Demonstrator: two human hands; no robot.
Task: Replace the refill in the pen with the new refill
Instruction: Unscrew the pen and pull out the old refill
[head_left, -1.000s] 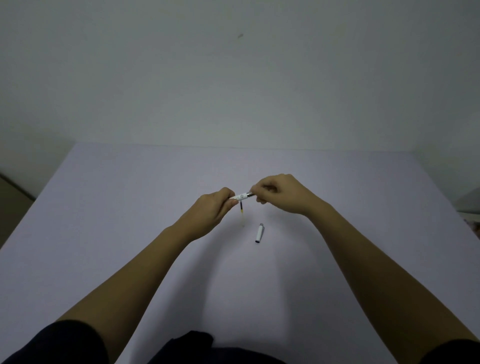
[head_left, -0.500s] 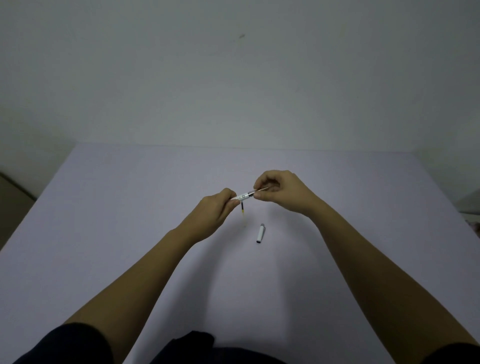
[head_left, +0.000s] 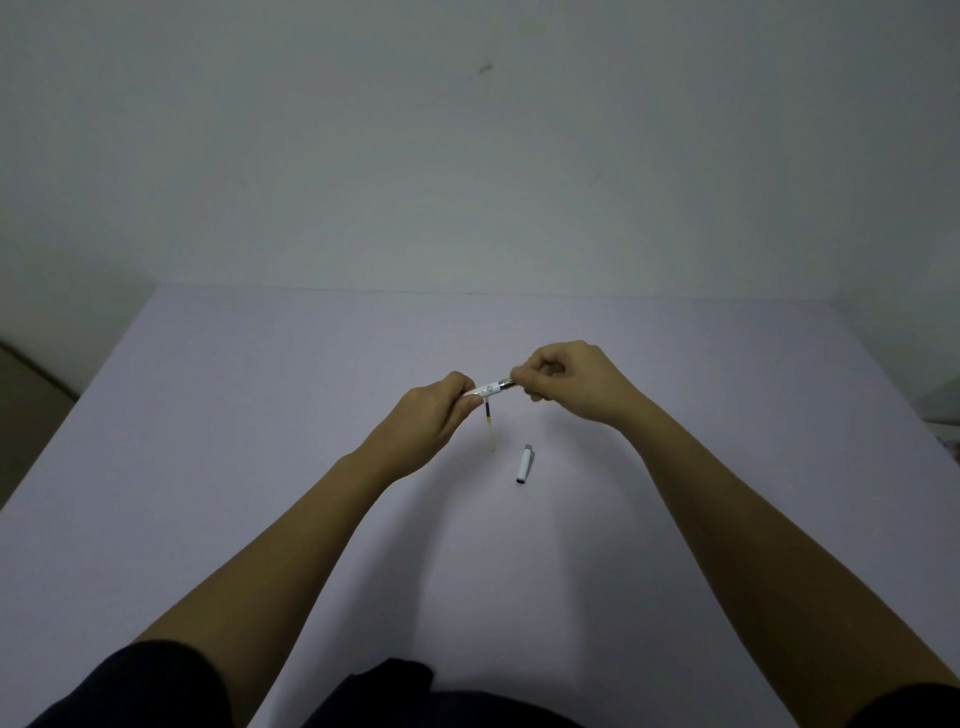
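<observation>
My left hand (head_left: 434, 421) pinches the white pen barrel (head_left: 487, 388) above the desk's (head_left: 260, 415) middle — my right hand (head_left: 569, 382) closes on its dark metal end. A thin refill (head_left: 488, 422) dangles from my left fingers; the cap (head_left: 525, 464) lies just nearer me.

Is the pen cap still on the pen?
No, the white pen cap lies alone on the table, apart from the pen held between the left hand and right hand.

Pale table (head_left: 260, 415) — white pen cap (head_left: 525, 464), refill (head_left: 490, 431)
</observation>
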